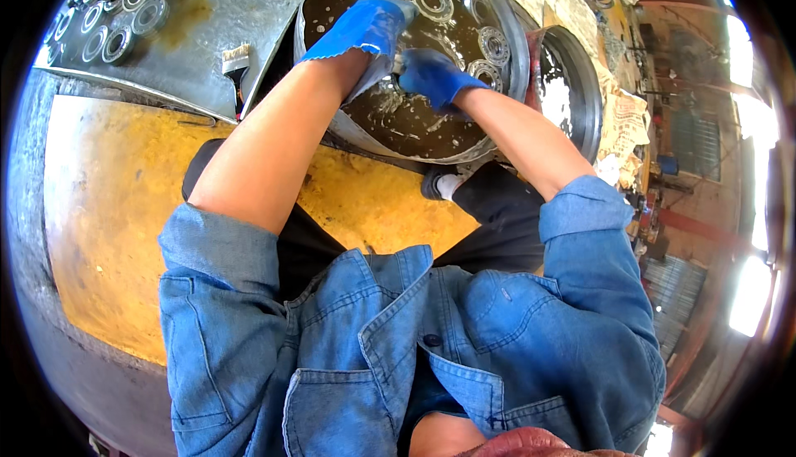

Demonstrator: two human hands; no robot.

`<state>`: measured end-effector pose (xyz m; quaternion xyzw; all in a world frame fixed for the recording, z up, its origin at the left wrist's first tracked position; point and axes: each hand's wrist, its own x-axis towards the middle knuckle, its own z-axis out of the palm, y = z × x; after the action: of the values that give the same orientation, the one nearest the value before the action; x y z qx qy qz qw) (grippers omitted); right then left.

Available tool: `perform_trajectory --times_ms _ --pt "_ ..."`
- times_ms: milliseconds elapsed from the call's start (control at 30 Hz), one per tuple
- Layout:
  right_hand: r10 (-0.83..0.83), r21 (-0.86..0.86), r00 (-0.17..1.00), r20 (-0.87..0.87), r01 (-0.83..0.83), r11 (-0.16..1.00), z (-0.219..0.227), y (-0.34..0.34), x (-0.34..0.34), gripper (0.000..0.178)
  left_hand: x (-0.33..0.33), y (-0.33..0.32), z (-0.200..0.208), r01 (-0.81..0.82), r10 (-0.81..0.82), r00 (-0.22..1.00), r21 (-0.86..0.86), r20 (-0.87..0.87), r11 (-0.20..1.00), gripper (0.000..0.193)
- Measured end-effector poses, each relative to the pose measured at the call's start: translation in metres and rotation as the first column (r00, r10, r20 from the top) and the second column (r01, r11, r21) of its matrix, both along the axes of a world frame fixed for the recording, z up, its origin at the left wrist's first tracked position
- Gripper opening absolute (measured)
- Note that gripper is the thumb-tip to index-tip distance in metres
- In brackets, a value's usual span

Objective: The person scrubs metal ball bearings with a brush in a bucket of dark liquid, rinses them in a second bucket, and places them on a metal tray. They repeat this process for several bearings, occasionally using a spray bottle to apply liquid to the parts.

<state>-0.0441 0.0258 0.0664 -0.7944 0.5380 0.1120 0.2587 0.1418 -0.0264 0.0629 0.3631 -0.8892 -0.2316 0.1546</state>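
Both my hands wear blue gloves and are over a round metal tub [512, 51] of dark, oily liquid. My left hand [369, 26] is at the tub's left side, its back toward me and its fingers hidden. Close to its right, my right hand [435, 77] is closed, fingers curled inward; whatever they hold is hidden. A pale grey piece hangs by my left wrist, perhaps the glove's cuff. Ring-shaped ball bearings sit in the liquid beyond my hands, among them one bearing [433, 1] nearest my left fingertips and another [483, 72] right of my right hand.
At the left, a metal sheet [224, 1] carries a cluster of bearings [116, 18] and a paintbrush [235, 61]. A second round container [572, 84] stands right of the tub, beside a crumpled cloth [623, 117]. Yellow flooring [124, 208] lies below.
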Motion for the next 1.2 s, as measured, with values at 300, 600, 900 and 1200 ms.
perform_trajectory --times_ms 300,600,900,1200 --pt "-0.795 0.467 0.352 0.494 0.664 0.584 -0.005 0.053 -0.058 0.036 -0.016 0.022 0.045 0.164 0.42 0.729 0.733 -0.541 0.66 0.045" --pt "-0.777 0.67 -0.073 0.625 0.561 0.486 0.005 0.098 -0.095 0.041 -0.062 0.026 0.04 0.218 0.111 0.937 0.804 -0.33 0.554 0.061" --pt "-0.805 0.573 0.088 0.587 0.658 0.489 0.005 0.098 -0.082 0.052 -0.078 0.04 0.049 -0.13 0.023 0.985 0.647 0.172 0.751 0.026" --pt "-0.737 0.537 0.218 0.64 0.559 0.631 0.022 0.094 -0.101 0.06 -0.079 0.045 0.032 -0.112 0.147 0.988 0.82 0.035 0.561 0.027"
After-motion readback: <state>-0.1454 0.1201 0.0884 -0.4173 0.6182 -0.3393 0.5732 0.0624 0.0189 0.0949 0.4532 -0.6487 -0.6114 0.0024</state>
